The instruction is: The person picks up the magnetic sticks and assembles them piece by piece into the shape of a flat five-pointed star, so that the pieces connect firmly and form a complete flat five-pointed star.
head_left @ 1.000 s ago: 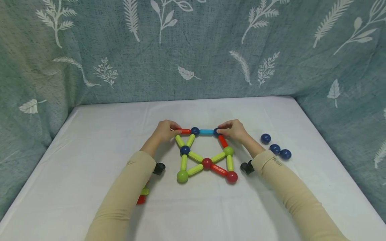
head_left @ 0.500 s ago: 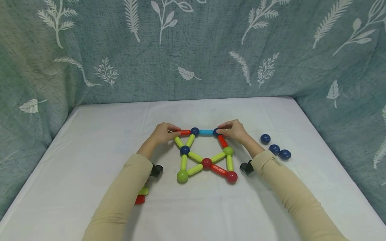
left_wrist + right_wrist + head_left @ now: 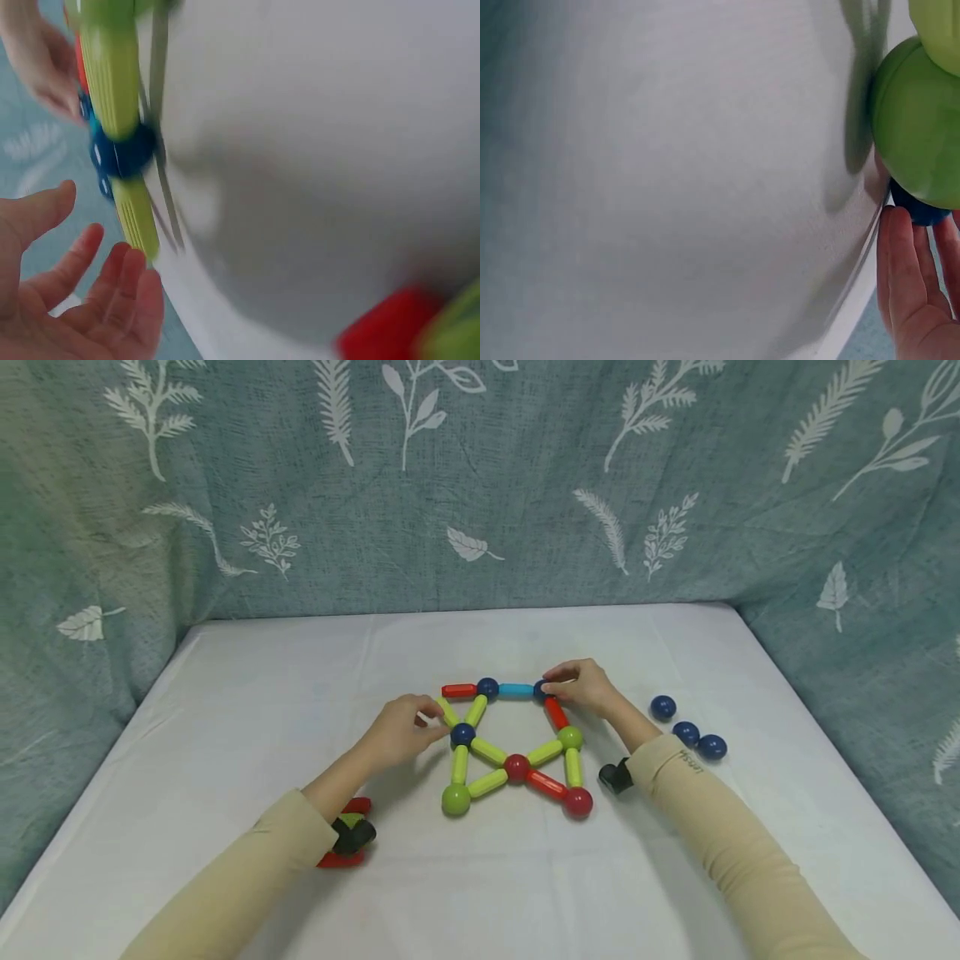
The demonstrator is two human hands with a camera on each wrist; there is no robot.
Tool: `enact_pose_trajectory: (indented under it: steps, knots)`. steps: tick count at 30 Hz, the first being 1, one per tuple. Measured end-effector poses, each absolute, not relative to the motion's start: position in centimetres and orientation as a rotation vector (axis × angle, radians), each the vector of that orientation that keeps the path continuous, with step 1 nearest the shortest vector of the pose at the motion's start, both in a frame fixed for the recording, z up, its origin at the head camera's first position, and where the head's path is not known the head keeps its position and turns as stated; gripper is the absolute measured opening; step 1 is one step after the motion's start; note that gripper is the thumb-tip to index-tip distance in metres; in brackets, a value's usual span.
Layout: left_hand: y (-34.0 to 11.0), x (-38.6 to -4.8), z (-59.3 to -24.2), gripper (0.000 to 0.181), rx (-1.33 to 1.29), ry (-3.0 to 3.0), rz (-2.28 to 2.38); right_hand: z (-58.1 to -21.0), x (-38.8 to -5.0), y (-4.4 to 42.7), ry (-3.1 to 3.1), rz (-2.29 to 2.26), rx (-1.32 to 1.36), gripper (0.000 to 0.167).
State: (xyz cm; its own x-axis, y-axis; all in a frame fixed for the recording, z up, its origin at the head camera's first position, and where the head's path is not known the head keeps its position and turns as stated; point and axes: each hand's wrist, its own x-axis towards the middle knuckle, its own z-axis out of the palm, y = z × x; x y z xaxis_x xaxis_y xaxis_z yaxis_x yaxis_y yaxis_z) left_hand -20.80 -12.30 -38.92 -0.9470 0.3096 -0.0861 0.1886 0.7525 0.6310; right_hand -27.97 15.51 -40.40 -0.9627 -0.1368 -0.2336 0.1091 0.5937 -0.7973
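A flat frame of magnetic rods and balls lies on the table, with lime rods, red rods and one light blue rod (image 3: 516,691). My right hand (image 3: 585,687) pinches the dark blue ball (image 3: 540,690) at its far right corner; in the right wrist view a green ball (image 3: 922,124) partly covers that ball. My left hand (image 3: 401,728) is beside the frame's left side, near another dark blue ball (image 3: 462,734). In the left wrist view its fingers (image 3: 139,300) are spread and hold nothing. A red rod (image 3: 459,691) sticks out at the far left, its outer end free.
Several loose rods (image 3: 356,806) lie at the left, partly hidden under my left wrist and its black camera (image 3: 354,837). On the right are 3 loose dark blue balls (image 3: 686,732). A green leaf-patterned curtain (image 3: 465,485) hangs behind the white table (image 3: 480,893).
My left hand has let go of the red rod's end and moved back toward me. The right hand stays on the dark blue ball.
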Motion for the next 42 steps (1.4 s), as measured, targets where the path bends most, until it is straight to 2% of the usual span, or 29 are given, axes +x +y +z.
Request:
enact_pose_trajectory:
  steps: [9,18,26,34,42]
  knots:
    - [-11.8,-15.9,-40.3,0.020,0.538,2.578,1.092,-40.4,-28.1,15.6,2.516,-1.290,-0.077,0.031]
    - [-10.6,-14.8,-40.3,0.027,0.481,2.641,1.037,-39.8,-28.1,15.5,2.502,-1.219,-0.185,0.031]
    - [-11.1,-15.4,-39.6,0.024,0.439,2.658,1.007,-39.6,-27.8,15.9,2.549,-1.092,-0.222,0.030]
    - [-12.9,-17.7,-38.8,0.015,0.423,2.760,0.876,-40.0,-25.9,18.1,2.512,-1.140,-0.090,0.034]
    - [-13.6,-21.0,-38.6,0.029,0.402,2.795,0.829,-40.4,-22.9,19.8,2.425,-1.209,-0.130,0.027]
